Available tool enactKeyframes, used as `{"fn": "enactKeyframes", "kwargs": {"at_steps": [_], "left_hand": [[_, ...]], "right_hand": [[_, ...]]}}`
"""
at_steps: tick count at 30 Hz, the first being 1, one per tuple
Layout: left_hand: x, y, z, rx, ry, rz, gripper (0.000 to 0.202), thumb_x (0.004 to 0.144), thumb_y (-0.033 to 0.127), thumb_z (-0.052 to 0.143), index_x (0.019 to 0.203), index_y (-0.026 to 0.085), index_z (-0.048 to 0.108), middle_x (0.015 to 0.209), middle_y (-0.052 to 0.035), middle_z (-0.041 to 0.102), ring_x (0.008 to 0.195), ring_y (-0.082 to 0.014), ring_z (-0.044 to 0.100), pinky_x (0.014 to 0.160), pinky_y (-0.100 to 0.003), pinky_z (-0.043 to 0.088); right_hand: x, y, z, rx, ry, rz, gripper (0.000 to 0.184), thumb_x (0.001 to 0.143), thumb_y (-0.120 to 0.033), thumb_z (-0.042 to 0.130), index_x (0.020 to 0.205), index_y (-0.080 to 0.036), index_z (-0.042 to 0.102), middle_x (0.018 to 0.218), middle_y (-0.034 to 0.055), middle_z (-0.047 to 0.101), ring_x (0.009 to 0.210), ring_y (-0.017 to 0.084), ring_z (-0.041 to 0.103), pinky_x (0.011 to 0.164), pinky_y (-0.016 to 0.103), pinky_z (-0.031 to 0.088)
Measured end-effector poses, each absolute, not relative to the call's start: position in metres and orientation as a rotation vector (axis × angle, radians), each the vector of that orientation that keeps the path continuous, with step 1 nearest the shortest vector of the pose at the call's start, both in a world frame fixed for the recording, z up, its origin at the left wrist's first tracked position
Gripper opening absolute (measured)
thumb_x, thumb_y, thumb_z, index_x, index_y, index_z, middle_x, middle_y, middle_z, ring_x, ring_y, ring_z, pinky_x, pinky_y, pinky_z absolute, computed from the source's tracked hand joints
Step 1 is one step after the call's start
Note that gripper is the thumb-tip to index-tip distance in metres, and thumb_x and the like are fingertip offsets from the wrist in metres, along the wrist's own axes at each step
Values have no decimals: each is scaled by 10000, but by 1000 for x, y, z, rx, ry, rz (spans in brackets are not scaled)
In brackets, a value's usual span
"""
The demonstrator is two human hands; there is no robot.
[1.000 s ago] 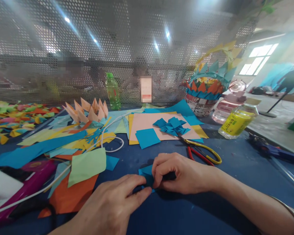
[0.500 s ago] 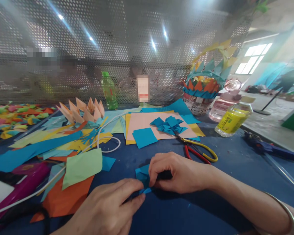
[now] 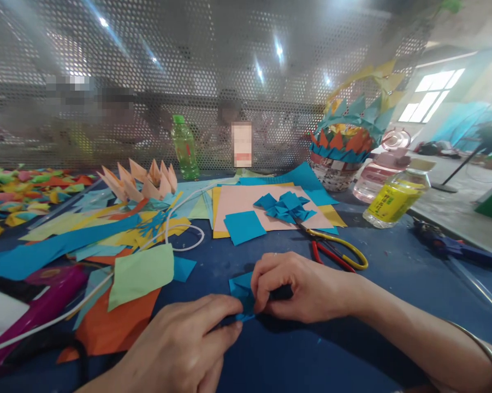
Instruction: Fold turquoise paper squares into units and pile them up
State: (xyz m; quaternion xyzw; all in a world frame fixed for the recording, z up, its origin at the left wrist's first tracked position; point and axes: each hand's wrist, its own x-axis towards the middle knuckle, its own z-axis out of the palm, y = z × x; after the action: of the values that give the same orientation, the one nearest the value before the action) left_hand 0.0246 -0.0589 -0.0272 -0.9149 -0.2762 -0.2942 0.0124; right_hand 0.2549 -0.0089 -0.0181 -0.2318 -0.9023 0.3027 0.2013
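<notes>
In the head view, both hands meet over a folded blue paper (image 3: pixel 238 285) on the dark blue table (image 3: pixel 295 360), near the wearer and in front of the other sheets. The right hand (image 3: pixel 297 286) is curled, its thumb and fingertips closed together on the paper's right side. The left hand (image 3: pixel 184 335) reaches in from the other side, its index fingertip on the paper and its thumb just below; whether these two pinch the paper or only press on it, I cannot tell.

Compared with one second ago, the left thumb sits farther back from the right fingertips, and more of the paper's lower edge shows between the hands. The right hand keeps its curled grip, and the paper remains in the same spot on the table. The whole scene sits slightly shifted in view, so the camera has turned a little.

Beyond the hands, nothing on the table seems to have moved: the blue square (image 3: pixel 244 227) overlaps the pink sheet (image 3: pixel 231 202), the folded blue cluster (image 3: pixel 287 207) lies on that sheet, and the tool with red and yellow handles (image 3: pixel 338 238) points its tip at the cluster.
</notes>
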Motion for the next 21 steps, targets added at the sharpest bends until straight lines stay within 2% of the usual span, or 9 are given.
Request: {"fn": "enactKeyframes", "kwargs": {"at_steps": [6,12,16,18,21], "left_hand": [[25,-56,-27,-2837,-834,-919,381,811,17,358,956,161,679,944,-37,732,780,-129,691,703,-177,527],[24,-47,-36,-2785,-692,-935,421,785,45,344,990,197,679,888,-26,724,717,-142,689,554,-207,503],[25,-48,-36,-2774,-706,-894,418,795,58,341,967,217,688,901,-25,718,719,-153,684,524,-221,497],[26,-50,-32,-2786,-737,-833,422,807,46,334,959,211,692,907,-29,717,731,-150,682,534,-213,506],[27,-54,-26,-2793,-798,-761,416,846,41,322,948,198,694,926,-37,714,773,-160,681,563,-218,522]], "right_hand": [[255,-9,-18,-658,-2535,820,201,727,25,638,802,-148,707,887,21,682,855,125,613,851,250,468],[255,-10,-18,-651,-2550,813,213,731,29,633,826,-147,706,905,24,679,865,122,617,858,245,469],[256,-10,-17,-655,-2543,817,210,728,26,626,815,-142,715,902,27,682,870,125,620,865,243,470],[256,-10,-16,-647,-2547,817,242,713,41,606,828,-135,726,916,35,689,873,129,622,870,241,469],[257,-11,-13,-626,-2560,802,399,669,89,525,928,-122,745,940,49,699,880,136,626,864,238,469]]}}
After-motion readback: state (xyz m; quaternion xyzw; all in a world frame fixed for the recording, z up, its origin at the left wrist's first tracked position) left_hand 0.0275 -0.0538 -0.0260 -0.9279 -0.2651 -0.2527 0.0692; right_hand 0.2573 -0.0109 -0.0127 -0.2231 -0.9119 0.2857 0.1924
